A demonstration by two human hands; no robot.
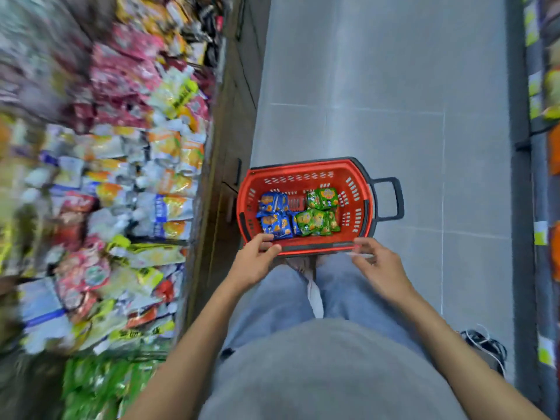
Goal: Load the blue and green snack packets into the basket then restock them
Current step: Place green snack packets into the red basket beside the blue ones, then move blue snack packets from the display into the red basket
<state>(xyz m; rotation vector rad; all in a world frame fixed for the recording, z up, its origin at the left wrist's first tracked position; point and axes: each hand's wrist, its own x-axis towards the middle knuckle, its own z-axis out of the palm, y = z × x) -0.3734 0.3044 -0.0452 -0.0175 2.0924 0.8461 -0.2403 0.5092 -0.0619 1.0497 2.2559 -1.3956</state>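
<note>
A red basket (pixel 306 174) with dark trim stands on the grey floor in front of my legs. Several blue snack packets (pixel 274 215) lie in its left half and several green snack packets (pixel 319 213) in its right half. My left hand (pixel 257 259) grips the basket's near rim at the left corner, fingers curled over the edge. My right hand (pixel 378 265) is at the near right corner; its fingertips touch the rim, and whether they curl round it is unclear.
Shelves packed with snack bags (pixel 127 177) run along the left, blurred. More green packets (pixel 103 386) sit low at the left. The basket's dark pull handle (pixel 391 198) juts right. Another shelf edge (pixel 542 207) lines the right. Cables (pixel 485 347) lie on the floor.
</note>
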